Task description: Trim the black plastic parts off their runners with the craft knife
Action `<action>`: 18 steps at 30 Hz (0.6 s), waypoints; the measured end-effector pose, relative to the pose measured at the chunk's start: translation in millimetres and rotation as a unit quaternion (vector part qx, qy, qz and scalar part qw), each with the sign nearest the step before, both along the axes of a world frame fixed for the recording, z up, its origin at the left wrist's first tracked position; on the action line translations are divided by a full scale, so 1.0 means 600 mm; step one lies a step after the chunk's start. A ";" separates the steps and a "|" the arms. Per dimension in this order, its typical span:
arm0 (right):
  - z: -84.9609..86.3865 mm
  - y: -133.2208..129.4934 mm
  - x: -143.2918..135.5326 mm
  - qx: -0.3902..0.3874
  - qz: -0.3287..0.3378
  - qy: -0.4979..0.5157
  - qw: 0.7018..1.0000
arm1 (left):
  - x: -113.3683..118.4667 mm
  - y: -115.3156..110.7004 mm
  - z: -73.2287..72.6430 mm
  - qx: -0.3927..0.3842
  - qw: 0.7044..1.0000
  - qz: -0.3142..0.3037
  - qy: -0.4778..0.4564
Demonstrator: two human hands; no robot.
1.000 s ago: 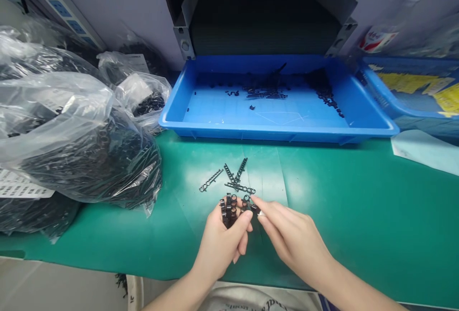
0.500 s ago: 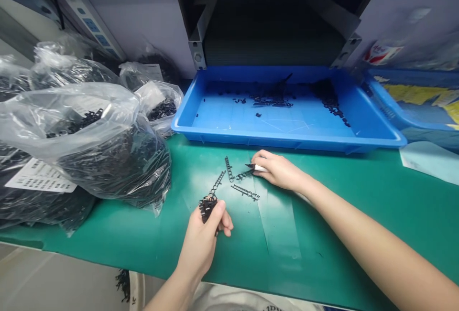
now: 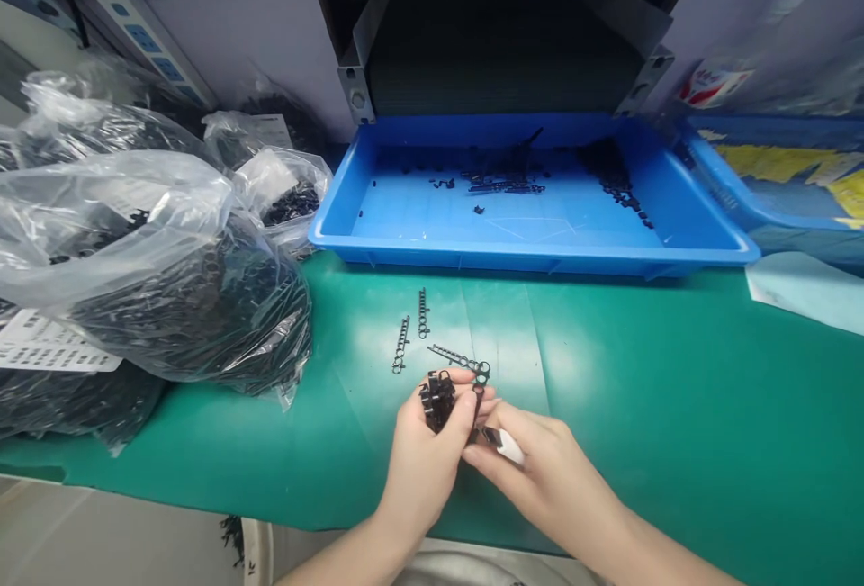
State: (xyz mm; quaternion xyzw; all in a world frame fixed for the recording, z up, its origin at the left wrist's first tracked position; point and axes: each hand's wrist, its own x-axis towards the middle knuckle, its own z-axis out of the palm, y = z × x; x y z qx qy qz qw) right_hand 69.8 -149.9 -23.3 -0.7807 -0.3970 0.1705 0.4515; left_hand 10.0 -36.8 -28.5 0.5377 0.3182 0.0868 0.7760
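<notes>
My left hand (image 3: 428, 451) is closed round a bunch of small black plastic parts (image 3: 437, 399). Between its thumb and fingers a black ringed strip (image 3: 481, 379) stands out toward the tray. My right hand (image 3: 540, 464) meets it from the right, closed on a small white-handled tool (image 3: 511, 447) whose dark tip is at the strip's near end. Just beyond the hands, three more black strips lie on the green mat: one on the left (image 3: 400, 345), one upright (image 3: 423, 313) and one slanting (image 3: 454, 356).
A blue tray (image 3: 540, 255) with scattered black parts stands at the back, under a dark opening. Clear bags of black parts (image 3: 195, 298) crowd the left. Another blue container (image 3: 776, 230) and a pale sheet (image 3: 806, 293) are at the right.
My right hand has come back toward me with the tool and now meets my left hand, which has shifted right. A strip from the mat is now in my left fingers.
</notes>
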 end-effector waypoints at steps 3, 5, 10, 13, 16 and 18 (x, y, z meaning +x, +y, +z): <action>0.007 -0.016 0.014 -0.032 -0.009 -0.028 0.999 | -0.006 0.011 0.006 -0.025 0.999 -0.013 0.020; 0.011 -0.025 0.023 -0.054 -0.010 -0.043 0.998 | -0.010 0.016 0.009 -0.031 0.999 -0.031 0.021; 0.013 -0.034 0.024 -0.094 0.058 -0.084 0.990 | -0.014 0.018 0.010 0.003 0.995 -0.100 -0.002; 0.010 -0.034 0.018 -0.089 0.051 -0.122 0.987 | -0.014 0.018 0.008 0.007 0.994 -0.113 -0.005; 0.007 -0.033 0.014 -0.089 0.045 -0.151 0.984 | -0.015 0.019 0.007 0.007 0.993 -0.122 -0.007; 0.005 -0.033 0.014 -0.094 0.042 -0.164 0.981 | -0.016 0.020 0.007 0.007 0.992 -0.124 -0.006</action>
